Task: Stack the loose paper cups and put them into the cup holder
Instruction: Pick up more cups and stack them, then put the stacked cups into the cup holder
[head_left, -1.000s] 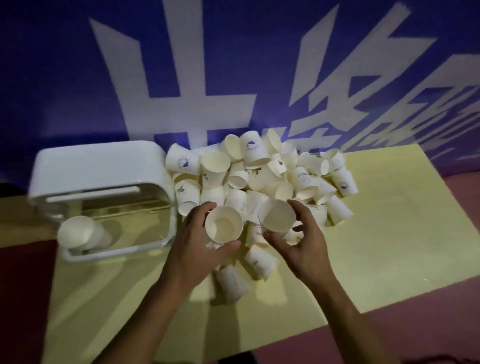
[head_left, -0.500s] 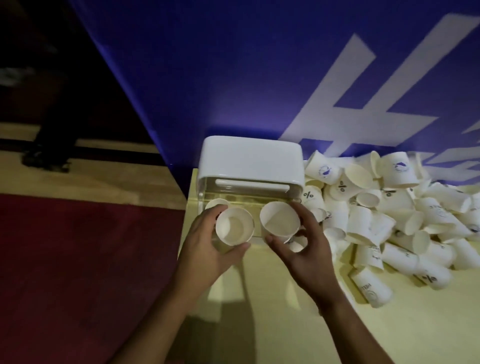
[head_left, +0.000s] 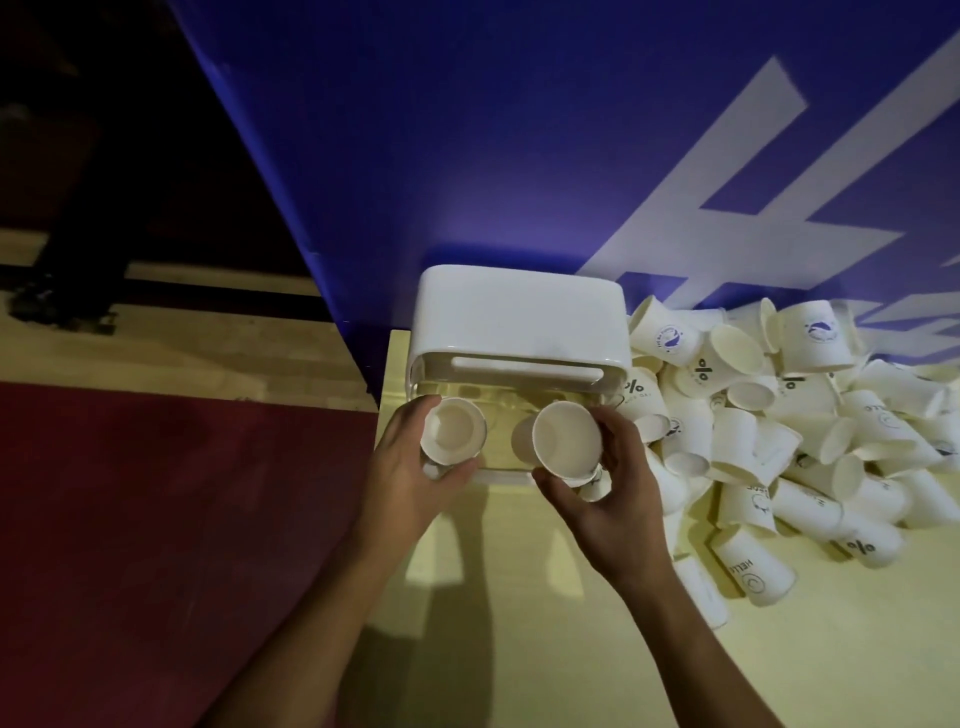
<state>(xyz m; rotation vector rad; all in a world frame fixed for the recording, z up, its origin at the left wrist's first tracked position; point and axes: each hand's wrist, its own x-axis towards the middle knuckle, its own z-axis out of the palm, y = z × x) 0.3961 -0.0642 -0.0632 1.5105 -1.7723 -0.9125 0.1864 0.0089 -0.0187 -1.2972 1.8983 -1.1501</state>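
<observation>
- Holder (head_left: 519, 317) on table (head_left: 805, 649), wall (head_left: 467, 130) behind.
- Cup pile (head_left: 805, 426) right of holder.
- Left cup (head_left: 453, 430) in left hand (head_left: 410, 483), right cup (head_left: 566, 439) in right hand (head_left: 613, 499), side by side before holder.

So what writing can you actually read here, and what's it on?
"%": on a loose cup and several others in the pile.
"HELL": on the front cup lying on its side; the rest is unclear.
Round blue logo on a rear cup: lettering too small.
Large white characters on the blue backdrop: cropped, unreadable.
</observation>
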